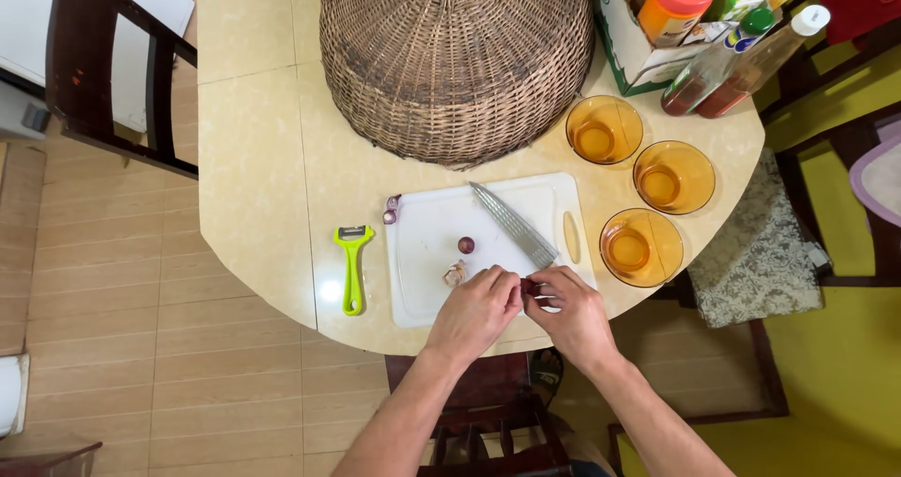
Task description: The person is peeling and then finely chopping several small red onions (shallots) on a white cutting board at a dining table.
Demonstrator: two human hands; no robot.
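We pinch a small red shallot (531, 287) between left hand (479, 308) and right hand (572, 313), both closed on it, at the cutting board's (427, 252) near edge.

White rectangular plastic cutting board (432, 252) on cream tiled tabletop (253, 205); lime-green plastic peeler (353, 266). Three amber glass bowls (673, 176), brown woven wicker dome (457, 59). Small purple-red shallot (466, 245).

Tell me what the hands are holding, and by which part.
Both hands, left hand and right hand, pinch a small reddish shallot between their fingertips; which part cannot be told.
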